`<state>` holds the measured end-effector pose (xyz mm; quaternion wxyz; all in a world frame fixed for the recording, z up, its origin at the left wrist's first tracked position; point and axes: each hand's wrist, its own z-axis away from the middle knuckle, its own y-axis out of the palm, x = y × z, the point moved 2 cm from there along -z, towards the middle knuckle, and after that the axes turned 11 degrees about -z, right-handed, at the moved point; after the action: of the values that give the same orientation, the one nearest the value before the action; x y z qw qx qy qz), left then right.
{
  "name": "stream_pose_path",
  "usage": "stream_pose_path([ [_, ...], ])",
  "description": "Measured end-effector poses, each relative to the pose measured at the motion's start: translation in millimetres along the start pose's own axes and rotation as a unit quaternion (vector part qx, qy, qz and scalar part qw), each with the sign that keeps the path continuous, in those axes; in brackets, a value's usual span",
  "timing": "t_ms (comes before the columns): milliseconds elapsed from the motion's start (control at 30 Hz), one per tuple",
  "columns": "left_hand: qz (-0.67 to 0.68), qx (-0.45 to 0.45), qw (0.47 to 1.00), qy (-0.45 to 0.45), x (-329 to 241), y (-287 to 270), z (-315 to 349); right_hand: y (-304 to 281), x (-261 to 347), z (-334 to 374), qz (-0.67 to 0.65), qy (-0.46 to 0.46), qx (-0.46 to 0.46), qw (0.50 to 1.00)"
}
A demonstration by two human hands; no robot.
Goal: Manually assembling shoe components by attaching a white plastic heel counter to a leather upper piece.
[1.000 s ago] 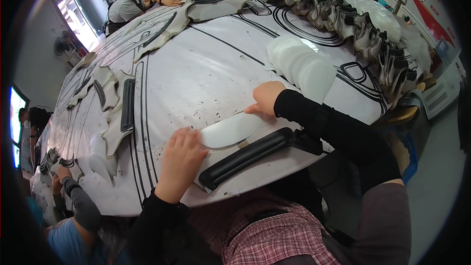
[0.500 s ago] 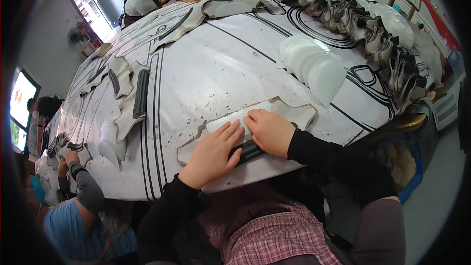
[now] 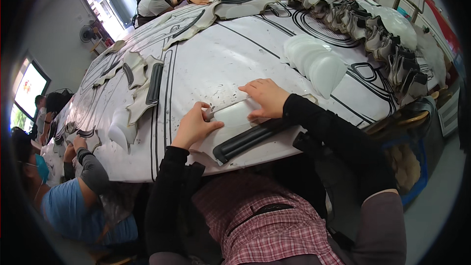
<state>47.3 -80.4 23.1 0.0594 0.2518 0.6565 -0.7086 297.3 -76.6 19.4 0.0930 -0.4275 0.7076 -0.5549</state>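
On the table in front of me lies a light beige panel with a padded black ribbed strip along its near side. A smooth white sheet piece rests on the panel, between my hands. My left hand is curled at the left end, thumb and bent fingers closed on the panel's edge. My right hand spreads over the right part, its fingers stretched past the far edge and its thumb near the white piece. The hand and black sleeve hide much of the panel's right end.
Stacked white rounded sheets fan out at the right, before a long row of folded beige-and-black panels. More panels lie to the left beside white sheets. A co-worker sits at the left; others stand across the table.
Both hands have lifted from the flat white piece and moved apart, the left to the left end, the right toward the far edge. The black strip is more exposed. The whole view has shifted slightly.
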Motion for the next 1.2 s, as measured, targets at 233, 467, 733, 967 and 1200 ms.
stream_pose_path([
  [233, 0.048, -0.081, 0.989, 0.11, 2, -11, 7, -23, 23, -23, -0.017, 0.057, 0.14, 0.988],
  [467, 0.031, 0.0, 0.999, 0.039, 1, 4, 33, 2, 21, -6, -0.028, 0.093, 0.154, 0.983],
  [733, 0.166, 0.028, 0.984, 0.051, 8, 6, 30, -32, 43, -2, -0.126, 0.058, 0.128, 0.982],
  [967, 0.33, 0.086, 0.935, 0.097, -50, -40, 61, -71, 72, 6, -0.225, 0.093, 0.142, 0.959],
  [1200, 0.329, 0.1, 0.93, 0.128, -46, -37, 59, -81, 89, 21, -0.369, 0.041, 0.133, 0.919],
])
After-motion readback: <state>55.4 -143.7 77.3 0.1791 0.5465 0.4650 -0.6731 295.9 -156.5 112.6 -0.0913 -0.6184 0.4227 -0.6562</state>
